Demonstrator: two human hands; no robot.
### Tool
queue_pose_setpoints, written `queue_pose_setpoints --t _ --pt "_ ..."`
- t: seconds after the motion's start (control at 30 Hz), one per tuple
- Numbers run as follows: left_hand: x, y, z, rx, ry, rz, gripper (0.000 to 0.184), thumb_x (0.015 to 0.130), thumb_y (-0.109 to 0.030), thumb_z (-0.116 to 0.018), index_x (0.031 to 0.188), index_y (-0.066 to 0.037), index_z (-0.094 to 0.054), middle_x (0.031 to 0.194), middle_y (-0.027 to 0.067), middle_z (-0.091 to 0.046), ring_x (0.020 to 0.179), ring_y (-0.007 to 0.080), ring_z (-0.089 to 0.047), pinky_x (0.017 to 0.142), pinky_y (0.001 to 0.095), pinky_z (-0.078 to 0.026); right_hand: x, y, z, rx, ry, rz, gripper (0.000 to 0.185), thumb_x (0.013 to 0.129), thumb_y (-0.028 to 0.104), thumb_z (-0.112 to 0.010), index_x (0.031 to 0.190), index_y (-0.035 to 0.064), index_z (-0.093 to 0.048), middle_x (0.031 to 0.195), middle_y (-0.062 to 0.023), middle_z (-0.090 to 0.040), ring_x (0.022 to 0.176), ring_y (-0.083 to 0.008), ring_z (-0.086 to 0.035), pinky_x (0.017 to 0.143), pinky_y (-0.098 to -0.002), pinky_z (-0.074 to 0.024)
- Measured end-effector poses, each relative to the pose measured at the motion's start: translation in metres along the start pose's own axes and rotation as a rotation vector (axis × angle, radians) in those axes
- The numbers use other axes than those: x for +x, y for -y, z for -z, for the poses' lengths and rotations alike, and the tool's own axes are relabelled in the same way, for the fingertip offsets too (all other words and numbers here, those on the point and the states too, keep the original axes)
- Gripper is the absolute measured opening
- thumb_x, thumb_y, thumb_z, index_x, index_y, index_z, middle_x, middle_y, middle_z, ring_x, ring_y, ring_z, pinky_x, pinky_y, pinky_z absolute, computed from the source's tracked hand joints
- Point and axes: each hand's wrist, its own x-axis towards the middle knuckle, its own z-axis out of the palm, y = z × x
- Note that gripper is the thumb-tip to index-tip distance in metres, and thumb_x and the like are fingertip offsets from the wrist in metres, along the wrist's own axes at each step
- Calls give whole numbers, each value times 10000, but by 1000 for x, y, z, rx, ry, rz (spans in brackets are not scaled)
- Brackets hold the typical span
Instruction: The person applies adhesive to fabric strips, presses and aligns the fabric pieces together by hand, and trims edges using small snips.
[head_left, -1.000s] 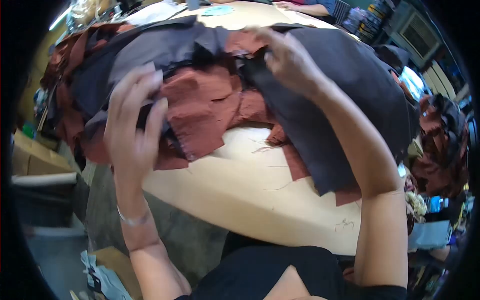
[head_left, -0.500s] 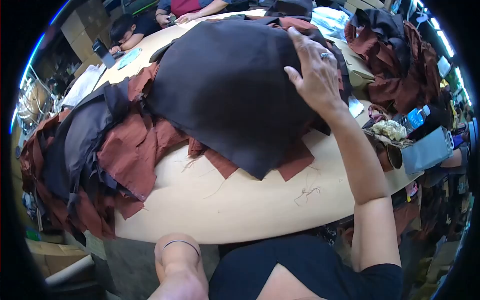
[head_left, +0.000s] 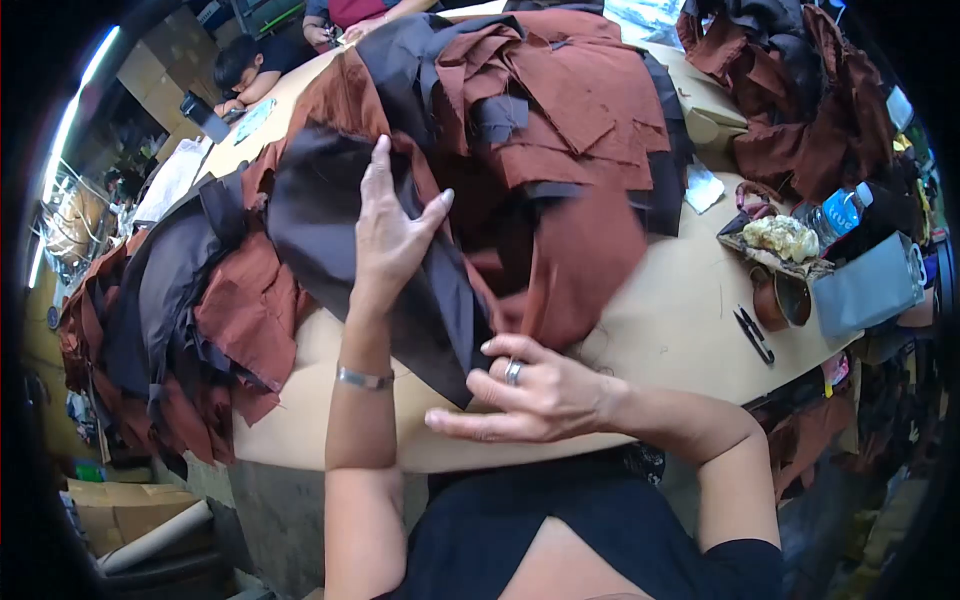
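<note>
My left hand (head_left: 395, 235) is open, thumb and fingers spread, against a dark grey fabric piece (head_left: 325, 215) that is folded over to the left. Near the table's front edge, my right hand (head_left: 540, 392) has curled fingers at the edge of the same dark piece, close to its pointed corner; the thumb is hidden. Beside it, a rust-brown fabric flap (head_left: 585, 265) is blurred by motion. Behind the hands lies a heap of rust-brown fabric pieces (head_left: 580, 95) mixed with dark ones.
Another fabric pile (head_left: 235, 300) hangs over the table's left edge. On the right are black thread snips (head_left: 753, 335), a brown cup (head_left: 780, 300), a water bottle (head_left: 840, 212) and a grey-blue container (head_left: 868, 285). Two people sit at the far side of the table (head_left: 690, 350).
My left hand has come up from below the table edge onto the fabric. My right hand has moved from the far right toward me, and the dark piece is folded leftward, exposing rust-brown pieces.
</note>
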Motion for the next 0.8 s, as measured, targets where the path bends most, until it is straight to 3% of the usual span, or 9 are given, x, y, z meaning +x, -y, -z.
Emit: queue_pose_setpoints --t 0.13,0.23,0.27,0.37,0.5,0.57,0.67,0.73,0.8 --pt "-14 33 -20 -287 -10 -29 699 746 80 -564 1395 -43 -335 1378 180 -395 1274 291 -415 1064 349 -322 -22 6 8 157 69 -240 495 752 55 -637 1240 122 -580 863 -40 -536 764 -154 -561 868 -388 -467" --pt "-27 26 -8 -295 -113 21 676 757 119 -557 1380 -38 -348 1254 113 -468 1119 202 -489 963 295 -395 -40 -13 33 380 -38 -581 661 772 87 -696 1363 20 -406 1134 -190 -569 965 -355 -582 884 -405 -471" --pt "-29 24 -3 -322 -128 83 668 766 112 -566 1378 -30 -341 1227 110 -474 1092 192 -495 928 287 -415 -51 -11 36 518 -11 -787 794 691 48 -722 1391 9 -348 1106 -169 -569 914 -320 -560 807 -405 -467" --pt "-31 36 2 -473 -129 96 667 781 37 -629 1374 -28 -329 1236 126 -475 1083 218 -513 927 324 -424 -72 -13 44 434 71 -834 815 692 18 -714 1411 58 -332 1245 -147 -545 969 -320 -586 847 -399 -471" --pt "-41 6 9 266 -356 -330 610 773 -73 -690 1323 -56 -426 1231 159 -536 1143 368 -507 1017 420 -363 -90 -5 58 527 90 -1065 821 707 -50 -653 1437 105 -310 1051 -113 -607 903 -209 -596 855 -313 -458" --pt "-50 -29 10 106 -202 -561 571 745 -142 -738 1262 -75 -507 1189 131 -575 1142 339 -518 1011 411 -373 -89 -3 70 535 59 -1072 812 711 -82 -617 1439 116 -317 944 -93 -621 848 -158 -581 825 -286 -453" --pt "-83 -84 4 65 505 -634 444 721 -369 -724 1065 -114 -608 1011 77 -638 999 247 -593 935 388 -426 -83 -2 91 527 55 -1072 794 722 -109 -581 1437 120 -325 870 -78 -619 797 -130 -567 782 -268 -455" --pt "-92 -69 -11 47 676 -564 385 736 -263 -720 1056 -94 -590 998 91 -639 947 273 -603 887 379 -427 -89 -10 102 336 178 -1087 796 725 -85 -601 1440 122 -317 848 -68 -579 701 -150 -530 725 -258 -459" --pt "-91 -59 -19 164 585 -522 366 734 -210 -710 1052 -92 -573 949 88 -631 878 272 -603 802 372 -432 -98 -12 108 211 352 -1252 811 707 -86 -599 1431 146 -317 919 -148 -628 795 -298 -618 782 -375 -483"
